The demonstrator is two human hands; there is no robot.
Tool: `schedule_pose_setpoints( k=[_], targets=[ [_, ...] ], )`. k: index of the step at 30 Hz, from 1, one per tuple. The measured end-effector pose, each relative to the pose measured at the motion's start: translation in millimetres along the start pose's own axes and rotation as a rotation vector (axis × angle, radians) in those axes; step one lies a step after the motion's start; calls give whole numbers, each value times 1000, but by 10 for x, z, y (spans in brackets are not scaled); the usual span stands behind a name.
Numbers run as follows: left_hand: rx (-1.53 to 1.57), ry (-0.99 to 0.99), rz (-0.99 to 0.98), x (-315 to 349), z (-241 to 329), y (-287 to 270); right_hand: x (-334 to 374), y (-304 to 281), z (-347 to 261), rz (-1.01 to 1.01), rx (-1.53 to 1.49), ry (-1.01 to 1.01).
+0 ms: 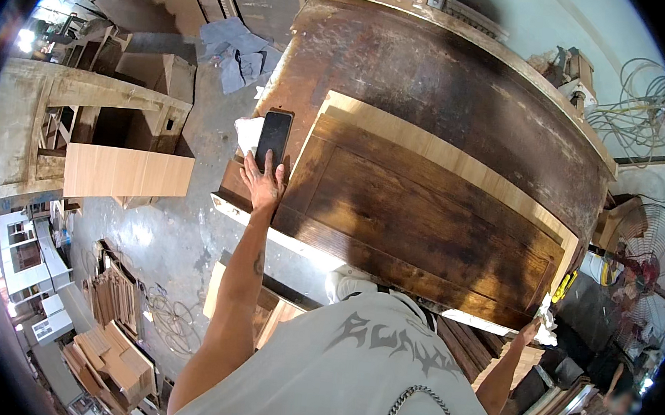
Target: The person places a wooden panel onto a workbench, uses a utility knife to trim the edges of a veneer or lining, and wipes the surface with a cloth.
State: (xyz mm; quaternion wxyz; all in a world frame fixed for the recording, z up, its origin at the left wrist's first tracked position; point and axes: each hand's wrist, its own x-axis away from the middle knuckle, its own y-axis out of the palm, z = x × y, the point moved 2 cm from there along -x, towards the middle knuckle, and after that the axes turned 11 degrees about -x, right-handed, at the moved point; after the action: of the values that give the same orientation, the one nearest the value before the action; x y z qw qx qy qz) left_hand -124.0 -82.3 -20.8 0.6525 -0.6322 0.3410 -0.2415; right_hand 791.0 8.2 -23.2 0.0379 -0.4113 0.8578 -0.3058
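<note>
My left hand [265, 187] lies with its fingers spread at the left end of the worktable [436, 53]. Its fingertips touch the lower part of a black smartphone [275, 136]. White paper or cloth [248, 134] sticks out beside the phone. In front of me a dark brown stained wooden panel [424, 222] with a recessed middle lies flat, on top of a pale wood board [399, 131]. At the panel's near right corner, my right hand [527, 332] is closed on a crumpled white cloth [546, 330]; its fingers are small and partly hidden.
A yellow-handled tool [565, 286] sits off the panel's right end. Farther right stands a wire-caged fan [646, 237]. Grey sheets [239, 54] lie on the floor at the upper left. Wooden cabinet frames [123, 108] stand left, with stacked boards [113, 366] at lower left.
</note>
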Motion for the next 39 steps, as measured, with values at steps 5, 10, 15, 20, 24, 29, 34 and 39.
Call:
schedule_pose_setpoints(
  k=[5,10,15,20,24,29,34,39],
  targets=[
    [-47,-11,-66,-2,-18,-26,6,141,-36,-2,-9,-22],
    [-1,12,-19,-100,67,-28,-58,247,100,75,328,-202],
    [16,37,39,-179,37,-76,538,606,-509,267,541,-96],
    [50,47,40,-248,132,-125,479,534,-391,326,556,-125],
    [57,56,101,-212,104,-121,507,582,-452,322,591,-130],
    [102,91,138,-151,96,-63,406,488,-325,285,544,-128],
    [89,53,97,-92,60,-37,484,565,-403,315,543,-114],
    [71,44,96,-201,108,-145,481,580,-382,345,566,-161]
  ],
)
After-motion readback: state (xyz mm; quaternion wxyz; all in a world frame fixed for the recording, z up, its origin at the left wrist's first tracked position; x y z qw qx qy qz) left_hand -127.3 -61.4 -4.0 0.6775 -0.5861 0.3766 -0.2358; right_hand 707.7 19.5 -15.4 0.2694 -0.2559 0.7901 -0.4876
